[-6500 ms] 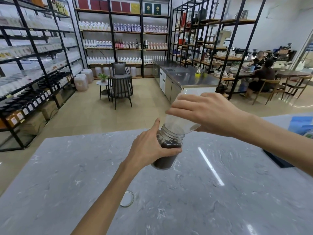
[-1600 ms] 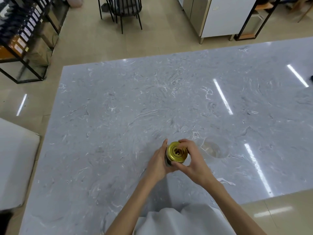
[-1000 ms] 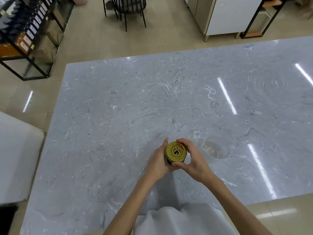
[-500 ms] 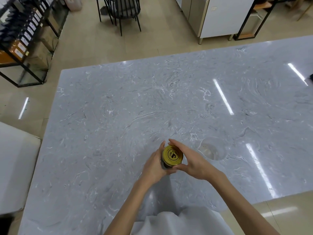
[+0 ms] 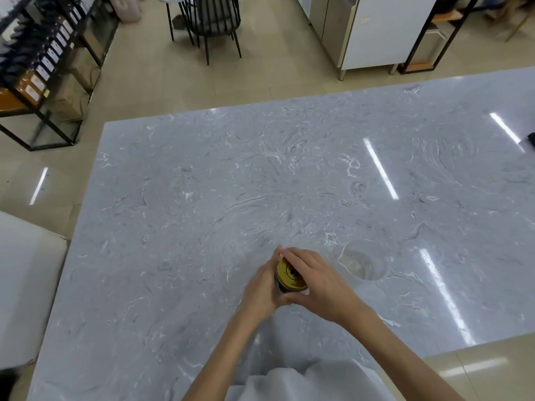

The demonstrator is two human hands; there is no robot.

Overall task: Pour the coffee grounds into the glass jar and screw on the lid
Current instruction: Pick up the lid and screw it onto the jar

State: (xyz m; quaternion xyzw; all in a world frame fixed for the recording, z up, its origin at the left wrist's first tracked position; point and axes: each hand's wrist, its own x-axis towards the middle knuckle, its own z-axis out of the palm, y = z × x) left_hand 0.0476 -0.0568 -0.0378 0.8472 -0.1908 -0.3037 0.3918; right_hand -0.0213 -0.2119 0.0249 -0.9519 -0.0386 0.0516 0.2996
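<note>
The glass jar stands on the grey marble table point(image 5: 202, 198) near its front edge, seen from above, and its body is almost wholly hidden. A gold lid point(image 5: 286, 276) sits on top of it. My left hand point(image 5: 262, 290) wraps the jar's left side. My right hand point(image 5: 321, 282) reaches over from the right, fingers curled around the lid's rim and covering its right part. An empty clear plastic cup point(image 5: 362, 260) stands just right of my hands.
A black chair point(image 5: 212, 21) and a white cabinet point(image 5: 373, 33) stand on the floor beyond the table's far edge. Black shelving with boxes point(image 5: 43, 68) lines the left. A white surface point(image 5: 26, 285) lies left of the table. A dark object point(image 5: 530, 140) touches the right edge.
Earlier my right hand tipped the plastic cup over the jar held up by my left. Now the jar stands on the table with the lid on, and my right fingers have shifted further over it.
</note>
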